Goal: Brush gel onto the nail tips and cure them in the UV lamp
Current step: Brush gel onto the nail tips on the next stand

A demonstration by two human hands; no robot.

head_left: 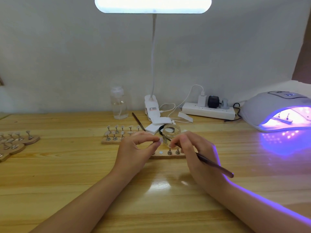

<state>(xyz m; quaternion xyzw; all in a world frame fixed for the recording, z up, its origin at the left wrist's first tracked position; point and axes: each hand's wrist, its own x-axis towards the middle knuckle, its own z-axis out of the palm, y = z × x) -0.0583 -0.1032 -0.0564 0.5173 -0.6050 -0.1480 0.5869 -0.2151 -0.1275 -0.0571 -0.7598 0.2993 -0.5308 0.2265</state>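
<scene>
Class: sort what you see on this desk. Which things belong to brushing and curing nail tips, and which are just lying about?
In use: brush in right hand; nail tip pinched by left hand; gel jar; wooden stand; lit UV lamp.

Lying about: spare brush, bottle, power strip, desk lamp.

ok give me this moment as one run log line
step: brushing gel | left hand: pinches nail tip | right hand: holds brush at tip | jar: open | uv lamp: lit, holder inside
</scene>
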